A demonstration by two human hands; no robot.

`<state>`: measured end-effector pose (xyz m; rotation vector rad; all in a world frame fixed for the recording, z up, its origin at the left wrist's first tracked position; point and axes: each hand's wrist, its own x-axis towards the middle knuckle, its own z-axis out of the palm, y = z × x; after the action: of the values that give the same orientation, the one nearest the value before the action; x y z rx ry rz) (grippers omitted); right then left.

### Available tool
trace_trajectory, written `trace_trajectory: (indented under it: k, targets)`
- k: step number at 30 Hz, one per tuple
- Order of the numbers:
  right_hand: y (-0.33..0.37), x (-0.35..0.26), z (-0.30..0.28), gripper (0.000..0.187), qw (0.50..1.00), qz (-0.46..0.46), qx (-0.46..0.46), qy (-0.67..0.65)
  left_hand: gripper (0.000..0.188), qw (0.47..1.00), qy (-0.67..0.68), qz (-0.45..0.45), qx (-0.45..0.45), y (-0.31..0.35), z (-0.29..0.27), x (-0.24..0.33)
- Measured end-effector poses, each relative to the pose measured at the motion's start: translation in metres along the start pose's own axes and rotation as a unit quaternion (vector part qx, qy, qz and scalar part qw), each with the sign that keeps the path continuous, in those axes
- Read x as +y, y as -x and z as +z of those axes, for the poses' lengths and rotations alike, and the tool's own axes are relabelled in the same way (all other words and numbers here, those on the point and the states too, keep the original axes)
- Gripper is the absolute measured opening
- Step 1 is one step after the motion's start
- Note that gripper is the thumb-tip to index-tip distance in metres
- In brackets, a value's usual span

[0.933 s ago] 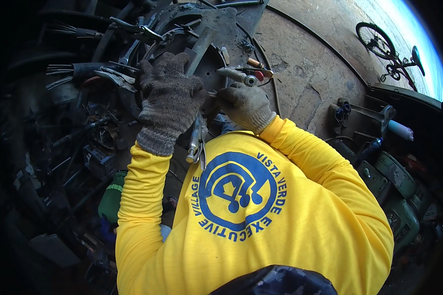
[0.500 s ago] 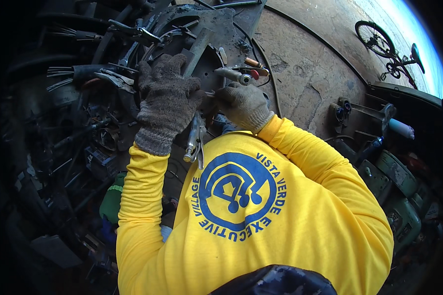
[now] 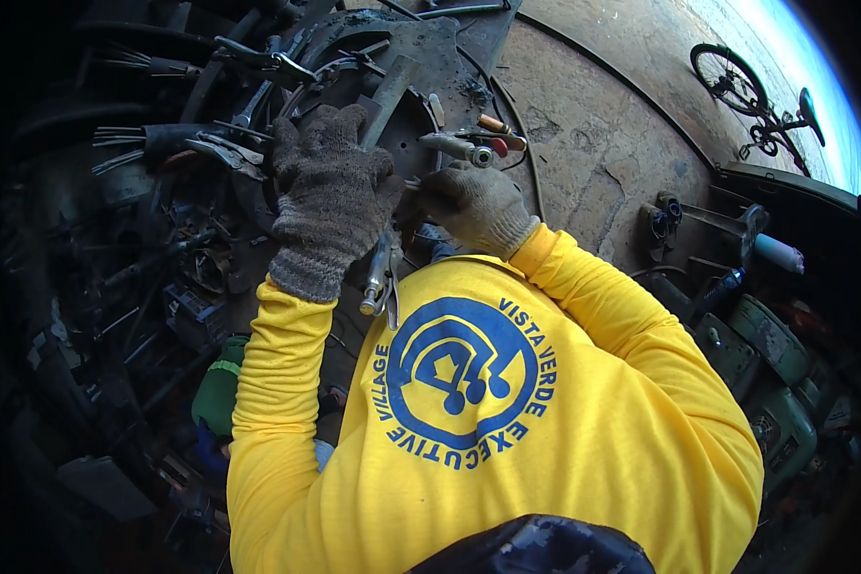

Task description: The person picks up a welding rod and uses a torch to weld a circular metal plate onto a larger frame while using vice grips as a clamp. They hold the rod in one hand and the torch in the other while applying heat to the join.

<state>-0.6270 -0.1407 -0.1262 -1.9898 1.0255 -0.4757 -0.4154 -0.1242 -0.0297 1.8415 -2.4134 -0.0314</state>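
Note:
My left hand, in a dark knitted glove, is bent over the metal work, its fingers curled down beside a flat metal bar. My right hand, in a lighter grey glove, is closed just to the right of it. A small, thin end shows between the two hands; what each grips is mostly hidden. Locking pliers hang just below the left hand. Beyond the right hand lie a grey tool with a round metal end and a wooden handle.
Left of the work are a wrench, pliers and thin rods in a dark tube. A cable runs along the right side of the work. Green machinery stands at right, a bicycle at far right.
My right hand has shifted slightly right, and my left thumb has moved a little. The locking pliers hang in nearly the same place.

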Motion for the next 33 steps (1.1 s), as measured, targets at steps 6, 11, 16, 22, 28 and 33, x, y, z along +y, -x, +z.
trace_trajectory:
  k: [6, 11, 16, 22, 28, 33]
  targets:
    - [0.012, 0.019, -0.004, 0.028, 0.974, 0.108, 0.077, -0.181, 0.023, 1.0, 0.017, -0.01, 0.005, 0.0, -0.001, 0.003]
    - [0.024, 0.042, -0.016, 0.027, 0.956, 0.17, 0.131, -0.201, 0.022, 1.0, 0.015, -0.013, -0.007, -0.001, -0.004, 0.004]
    - [0.03, 0.047, -0.015, 0.027, 0.958, 0.162, 0.139, -0.193, 0.022, 1.0, 0.02, -0.012, -0.01, -0.003, -0.006, 0.004]
    - [0.023, 0.028, -0.006, 0.027, 0.978, 0.104, 0.084, -0.162, 0.021, 1.0, 0.019, -0.015, -0.009, -0.001, -0.004, 0.004]
    - [0.012, 0.024, 0.004, 0.022, 0.993, 0.012, 0.06, -0.105, 0.021, 1.0, 0.013, -0.015, -0.011, -0.001, -0.004, 0.004]
    - [0.01, 0.019, 0.003, 0.022, 0.99, 0.021, 0.047, -0.13, 0.021, 0.999, 0.045, -0.02, -0.008, 0.001, 0.003, 0.001]
